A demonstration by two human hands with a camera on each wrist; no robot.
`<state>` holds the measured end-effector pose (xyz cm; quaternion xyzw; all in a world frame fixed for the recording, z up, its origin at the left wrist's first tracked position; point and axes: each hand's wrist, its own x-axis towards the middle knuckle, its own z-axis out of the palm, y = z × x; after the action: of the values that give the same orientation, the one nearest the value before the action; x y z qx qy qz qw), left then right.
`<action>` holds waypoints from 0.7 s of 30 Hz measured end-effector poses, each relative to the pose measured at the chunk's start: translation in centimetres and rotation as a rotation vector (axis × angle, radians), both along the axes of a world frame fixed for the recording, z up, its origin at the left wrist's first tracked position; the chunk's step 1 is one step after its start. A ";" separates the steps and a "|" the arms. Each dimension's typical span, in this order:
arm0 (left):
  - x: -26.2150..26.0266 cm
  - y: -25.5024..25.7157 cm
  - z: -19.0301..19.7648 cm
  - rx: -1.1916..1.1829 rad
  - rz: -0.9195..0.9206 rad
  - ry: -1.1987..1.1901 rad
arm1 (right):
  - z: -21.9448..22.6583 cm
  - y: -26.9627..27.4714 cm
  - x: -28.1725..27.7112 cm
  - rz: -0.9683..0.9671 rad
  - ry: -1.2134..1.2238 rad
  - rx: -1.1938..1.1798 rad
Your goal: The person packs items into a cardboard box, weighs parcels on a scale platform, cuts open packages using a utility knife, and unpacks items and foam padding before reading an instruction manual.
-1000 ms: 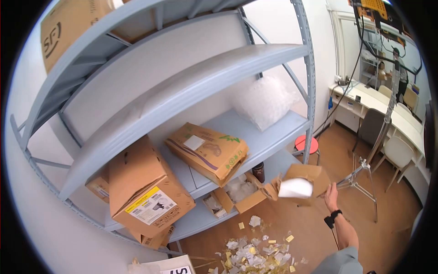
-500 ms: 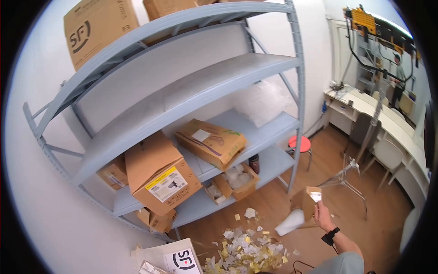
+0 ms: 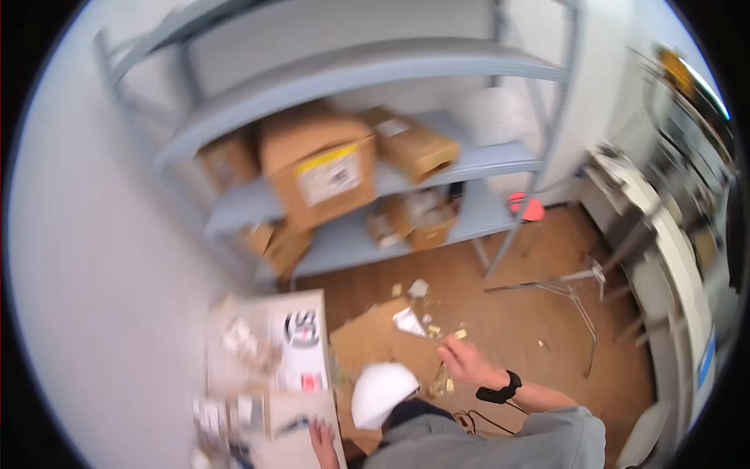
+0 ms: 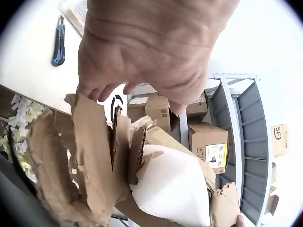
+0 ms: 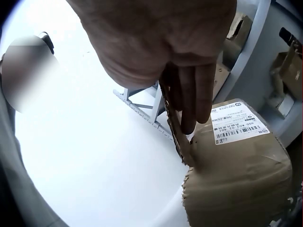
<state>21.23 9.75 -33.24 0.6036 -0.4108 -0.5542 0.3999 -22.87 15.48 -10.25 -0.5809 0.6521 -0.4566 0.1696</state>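
Note:
My right hand (image 3: pixel 469 363) grips the torn edge of a brown cardboard box (image 3: pixel 375 332) at the body's front. In the right wrist view, the fingers lie over a cardboard flap beside the box's white shipping label (image 5: pixel 239 123). White foam padding (image 3: pixel 383 395) bulges from the box's ragged opening, plain in the left wrist view among torn flaps (image 4: pixel 94 156). My left hand (image 3: pixel 324 444) is at the edge of a white table (image 3: pixel 301 418), fingers extended and holding nothing. Near it on the tabletop lies a blue utility knife (image 4: pixel 58 42).
A white box with SF lettering (image 3: pixel 301 328) stands left. Ahead, a grey shelf rack (image 3: pixel 500 160) carries several cartons, including one with a yellow-edged label (image 3: pixel 316 168). Paper scraps (image 4: pixel 21 118) litter the floor. A tripod stand (image 3: pixel 574 293) and red stool (image 3: pixel 526 207) are to the right.
The right hand has brought the box from the right in toward the body, its foam now facing the body. The left hand has come into the head view, which has tilted down.

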 end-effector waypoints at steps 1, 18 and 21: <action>-3.2 0.3 6.9 0.054 -0.081 0.049 | 0.9 -0.8 1.6 0.073 0.005 -0.046; 3.9 11.0 10.0 -0.042 0.660 0.165 | -4.4 -15.8 18.1 0.555 -0.320 0.263; 6.2 13.8 10.3 -0.072 0.816 -0.005 | -7.8 -16.7 23.0 0.642 -0.498 0.449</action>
<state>27.45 23.54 -22.90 0.7038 -0.1577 -0.3337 0.6070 0.18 -1.23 -18.07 -0.5748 0.4613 -0.3542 0.5756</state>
